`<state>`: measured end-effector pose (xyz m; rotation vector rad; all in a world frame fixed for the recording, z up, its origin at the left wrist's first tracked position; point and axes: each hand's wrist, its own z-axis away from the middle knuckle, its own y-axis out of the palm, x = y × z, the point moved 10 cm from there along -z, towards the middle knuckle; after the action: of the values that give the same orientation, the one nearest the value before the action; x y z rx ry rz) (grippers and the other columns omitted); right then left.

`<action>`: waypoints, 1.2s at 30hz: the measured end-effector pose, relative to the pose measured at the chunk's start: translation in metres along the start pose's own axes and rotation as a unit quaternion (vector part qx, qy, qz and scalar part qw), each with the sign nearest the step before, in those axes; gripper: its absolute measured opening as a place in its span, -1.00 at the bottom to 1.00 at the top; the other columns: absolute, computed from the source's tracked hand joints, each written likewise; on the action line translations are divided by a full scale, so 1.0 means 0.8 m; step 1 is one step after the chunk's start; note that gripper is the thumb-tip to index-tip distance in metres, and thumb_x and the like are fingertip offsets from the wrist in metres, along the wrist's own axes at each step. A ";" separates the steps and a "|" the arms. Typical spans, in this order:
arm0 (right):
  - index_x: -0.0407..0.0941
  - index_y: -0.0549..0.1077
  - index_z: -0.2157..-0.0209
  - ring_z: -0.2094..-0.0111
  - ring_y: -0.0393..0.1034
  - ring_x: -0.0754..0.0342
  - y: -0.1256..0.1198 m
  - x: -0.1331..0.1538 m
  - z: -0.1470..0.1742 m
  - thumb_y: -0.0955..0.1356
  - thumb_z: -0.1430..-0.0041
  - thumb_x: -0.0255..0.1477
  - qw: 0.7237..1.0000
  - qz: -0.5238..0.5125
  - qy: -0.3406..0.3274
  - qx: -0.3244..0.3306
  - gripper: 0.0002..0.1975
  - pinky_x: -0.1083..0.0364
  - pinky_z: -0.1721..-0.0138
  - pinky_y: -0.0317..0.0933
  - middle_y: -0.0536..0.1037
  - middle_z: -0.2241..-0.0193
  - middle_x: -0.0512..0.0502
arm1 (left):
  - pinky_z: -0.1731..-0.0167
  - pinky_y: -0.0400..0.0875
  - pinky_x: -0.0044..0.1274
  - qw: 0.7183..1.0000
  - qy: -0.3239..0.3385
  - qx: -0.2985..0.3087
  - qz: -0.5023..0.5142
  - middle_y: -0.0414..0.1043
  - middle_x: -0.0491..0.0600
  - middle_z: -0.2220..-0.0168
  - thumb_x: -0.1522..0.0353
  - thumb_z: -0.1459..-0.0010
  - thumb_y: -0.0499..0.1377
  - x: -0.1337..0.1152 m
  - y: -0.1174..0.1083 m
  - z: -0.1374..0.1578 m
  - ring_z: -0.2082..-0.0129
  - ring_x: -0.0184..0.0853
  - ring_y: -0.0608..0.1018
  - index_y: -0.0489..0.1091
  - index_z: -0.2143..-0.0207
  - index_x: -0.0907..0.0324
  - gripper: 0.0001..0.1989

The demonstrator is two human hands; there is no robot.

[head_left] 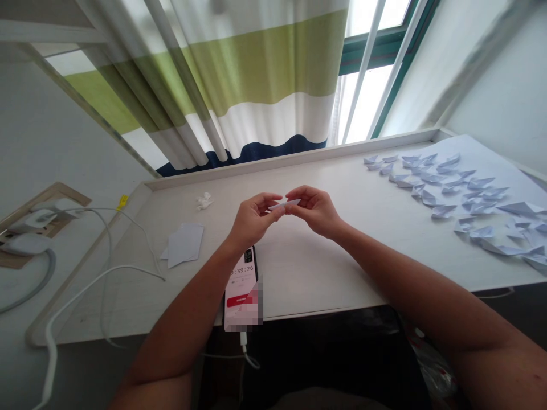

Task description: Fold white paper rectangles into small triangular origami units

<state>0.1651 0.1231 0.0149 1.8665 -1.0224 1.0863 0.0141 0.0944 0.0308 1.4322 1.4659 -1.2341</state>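
Between my two hands, above the middle of the white desk [307, 273], is a small folded piece of white paper [285, 205], narrow and pointed at its right end. My left hand [255, 215] pinches its left part with thumb and fingers. On the other side my right hand [314, 209] grips the right part, the thumbs almost meeting at the front. Part of the paper is hidden by the fingers. Several folded paper boats [431, 177] are spread over the desk's right side. To the left lies a small stack of white paper sheets [184, 245].
A phone [241, 290] with a running timer lies under my left forearm, a charging cable [244, 341] plugged in. Crumpled paper [204, 201] sits near the back left. White cables [106, 273] run from the wall sockets [38, 225] across the left edge. A curtain [265, 74] hangs behind.
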 end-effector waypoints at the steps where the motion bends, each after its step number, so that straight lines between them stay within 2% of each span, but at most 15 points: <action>1: -0.09 0.57 0.20 0.28 0.66 0.01 0.001 -0.002 0.000 0.70 0.00 -0.07 1.000 0.004 0.004 0.004 -0.48 -0.03 0.18 0.60 0.69 0.31 -0.05 | 0.27 0.62 -0.44 1.000 -0.010 0.010 -0.010 0.70 0.03 0.33 0.14 -0.10 0.56 0.002 0.002 0.000 0.33 -0.28 0.70 0.66 0.14 0.21 -0.60; 7: -0.07 0.51 0.28 0.33 0.64 0.02 0.002 -0.008 -0.002 0.70 0.01 -0.05 1.000 0.009 0.014 0.027 -0.48 0.00 0.24 0.55 0.67 0.37 -0.03 | 0.26 0.65 -0.39 1.000 -0.019 0.010 -0.004 0.69 0.04 0.35 0.10 -0.06 0.57 0.010 0.002 0.000 0.38 -0.26 0.70 0.64 0.25 0.21 -0.59; 10: -0.08 0.53 0.17 0.33 0.65 0.02 -0.002 -0.013 -0.006 0.70 0.05 0.01 0.999 0.025 0.027 0.027 -0.40 0.00 0.22 0.56 0.69 0.36 -0.04 | 0.27 0.65 -0.40 1.000 -0.020 0.014 -0.006 0.69 0.04 0.36 0.09 -0.07 0.56 0.015 0.004 -0.002 0.37 -0.26 0.71 0.61 0.27 0.21 -0.59; 12: -0.09 0.55 0.15 0.41 0.62 0.04 -0.006 -0.018 -0.008 0.68 0.06 0.06 0.997 0.051 0.050 0.018 -0.36 0.03 0.30 0.53 0.66 0.45 0.00 | 0.31 0.63 -0.44 1.000 -0.013 0.005 -0.019 0.68 0.02 0.37 0.08 -0.10 0.54 0.013 0.003 -0.004 0.38 -0.27 0.71 0.59 0.28 0.21 -0.60; 15: -0.11 0.55 0.22 0.54 0.54 0.06 -0.008 -0.013 -0.010 0.62 0.01 0.17 0.996 0.039 0.081 0.001 -0.35 0.05 0.44 0.49 0.61 0.55 0.03 | 0.35 0.60 -0.46 0.999 0.002 -0.016 -0.040 0.66 0.00 0.39 0.09 -0.13 0.52 -0.004 0.004 -0.006 0.37 -0.25 0.72 0.57 0.30 0.19 -0.62; 19: -0.12 0.57 0.28 0.52 0.54 0.09 -0.015 0.038 -0.010 0.65 0.04 0.12 0.999 0.032 0.025 -0.029 -0.39 0.06 0.41 0.50 0.63 0.52 0.00 | 0.29 0.60 -0.44 0.997 0.026 0.009 -0.070 0.71 0.04 0.32 0.12 -0.14 0.51 -0.044 0.027 -0.011 0.29 -0.22 0.74 0.60 0.28 0.19 -0.66; 24: -0.12 0.62 0.26 0.48 0.53 0.11 -0.046 0.110 0.015 0.60 -0.13 0.09 0.996 0.083 -0.025 -0.026 -0.47 0.07 0.39 0.50 0.64 0.47 0.00 | 0.24 0.60 -0.41 0.997 0.010 0.082 0.003 0.71 0.06 0.32 0.12 -0.11 0.53 -0.082 0.083 -0.021 0.28 -0.23 0.73 0.63 0.28 0.21 -0.65; 29: -0.11 0.67 0.16 0.44 0.54 0.12 -0.104 0.169 0.067 0.56 -0.25 0.00 0.988 0.143 -0.043 -0.028 -0.56 0.04 0.31 0.52 0.67 0.39 -0.02 | 0.07 0.64 -0.35 0.975 -0.065 0.158 0.143 0.70 0.03 0.33 0.11 0.00 0.60 -0.086 0.168 -0.027 0.28 -0.26 0.74 0.60 0.32 0.21 -0.58; 32: -0.11 0.68 0.09 0.41 0.55 0.12 -0.142 0.187 0.103 0.55 -0.29 -0.11 0.984 0.169 -0.023 -0.041 -0.63 0.03 0.27 0.53 0.69 0.37 -0.02 | 0.01 0.66 -0.27 0.959 -0.101 0.192 0.183 0.73 0.04 0.26 0.18 -0.02 0.60 -0.084 0.224 -0.023 0.26 -0.22 0.77 0.57 0.22 0.19 -0.59; 36: -0.12 0.67 0.12 0.43 0.56 0.11 -0.196 0.198 0.147 0.56 -0.23 -0.21 0.976 0.191 -0.003 -0.104 -0.70 0.03 0.30 0.53 0.70 0.38 -0.02 | 0.05 0.66 -0.28 0.953 -0.113 0.231 0.163 0.73 0.03 0.26 0.38 -0.10 0.49 -0.085 0.294 -0.015 0.26 -0.21 0.77 0.53 0.13 0.18 -0.69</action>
<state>0.3939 0.0436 0.0836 1.5422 -1.4821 1.1362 0.2550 0.0674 0.0662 1.6821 0.7734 -1.5255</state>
